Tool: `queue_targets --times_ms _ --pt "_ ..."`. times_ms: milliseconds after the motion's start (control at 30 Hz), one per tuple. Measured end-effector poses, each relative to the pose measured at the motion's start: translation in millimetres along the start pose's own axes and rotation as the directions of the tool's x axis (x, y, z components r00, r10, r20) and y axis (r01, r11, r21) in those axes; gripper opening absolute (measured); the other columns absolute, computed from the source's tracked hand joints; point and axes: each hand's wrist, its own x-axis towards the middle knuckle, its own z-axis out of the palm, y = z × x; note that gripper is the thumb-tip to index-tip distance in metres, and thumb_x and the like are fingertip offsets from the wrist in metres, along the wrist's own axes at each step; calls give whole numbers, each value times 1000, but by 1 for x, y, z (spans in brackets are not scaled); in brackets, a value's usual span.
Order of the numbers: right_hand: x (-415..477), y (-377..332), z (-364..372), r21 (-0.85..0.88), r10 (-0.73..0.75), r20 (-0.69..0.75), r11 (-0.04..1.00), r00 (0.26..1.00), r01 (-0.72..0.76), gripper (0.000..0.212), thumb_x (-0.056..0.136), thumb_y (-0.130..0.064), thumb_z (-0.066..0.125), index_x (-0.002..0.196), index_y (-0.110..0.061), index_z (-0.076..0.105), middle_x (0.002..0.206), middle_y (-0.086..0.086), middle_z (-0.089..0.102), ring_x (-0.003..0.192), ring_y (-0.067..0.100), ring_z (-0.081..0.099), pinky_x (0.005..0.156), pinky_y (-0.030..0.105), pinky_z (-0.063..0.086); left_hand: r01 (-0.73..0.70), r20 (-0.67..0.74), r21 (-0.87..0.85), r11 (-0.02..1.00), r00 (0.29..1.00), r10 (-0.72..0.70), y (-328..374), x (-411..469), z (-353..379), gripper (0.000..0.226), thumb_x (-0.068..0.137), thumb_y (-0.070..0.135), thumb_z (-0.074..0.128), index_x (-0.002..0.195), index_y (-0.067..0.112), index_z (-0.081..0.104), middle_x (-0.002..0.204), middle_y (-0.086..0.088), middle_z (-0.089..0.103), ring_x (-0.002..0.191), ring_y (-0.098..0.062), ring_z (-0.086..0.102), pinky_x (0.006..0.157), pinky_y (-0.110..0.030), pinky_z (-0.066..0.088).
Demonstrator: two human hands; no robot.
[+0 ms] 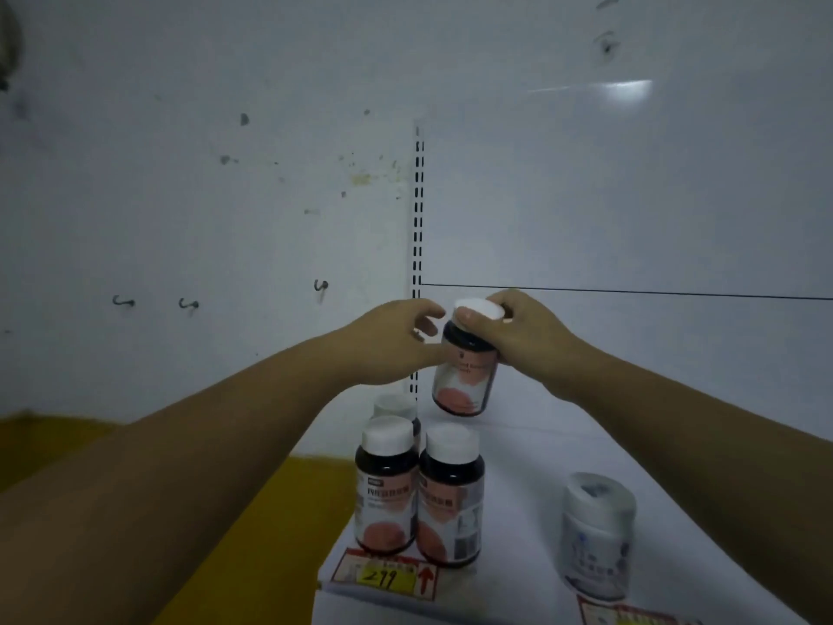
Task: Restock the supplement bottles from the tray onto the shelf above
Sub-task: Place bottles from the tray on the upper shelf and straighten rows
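Observation:
A dark supplement bottle [464,376] with a white cap and an orange-and-white label hangs tilted just above the white shelf [541,453], toward its back left. My right hand [518,331] grips it at the cap and shoulder. My left hand [392,340] touches the bottle's left side, fingers curled and partly apart. Two matching dark bottles [387,489] [450,493] stand side by side at the shelf's front, with a third [395,406] partly hidden behind them. The tray is not in view.
A white bottle [597,534] with a blue label stands at the front right of the shelf. Price tags [387,577] run along the shelf's front edge. A slotted upright [418,218] rises at the shelf's back left. Wall hooks [189,303] stick out at left.

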Motion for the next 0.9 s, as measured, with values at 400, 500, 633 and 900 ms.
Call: queue_targets --times_ms 400,500,633,900 --pt "12 44 41 -138 264 300 963 917 -232 51 70 -40 77 92 5 65 88 11 66 81 20 62 84 37 54 -22 144 384 923 989 -37 -49 14 -5 58 91 57 37 139 24 39 144 1 45 121 -19 48 92 -27 34" --pt "4 50 45 -221 303 316 945 899 -241 59 63 -46 78 92 4 65 84 10 65 76 18 61 69 30 52 -8 155 361 932 987 -51 -51 23 2 59 92 55 38 142 24 33 145 -1 44 123 -20 48 91 -26 33" --pt "0 55 44 -225 340 339 935 877 -276 59 67 -53 72 98 -4 64 95 8 58 85 17 57 84 38 52 -5 224 409 913 970 -95 -41 35 10 70 91 56 41 148 22 20 153 -3 32 134 -23 39 106 -33 31" --pt "-38 36 -52 -837 37 288 495 957 233 80 88 -60 39 149 -17 9 159 6 1 146 22 -3 118 40 4 -76 189 496 865 982 -21 21 39 23 74 90 64 26 150 28 3 161 2 -2 148 -18 -5 120 -47 4"
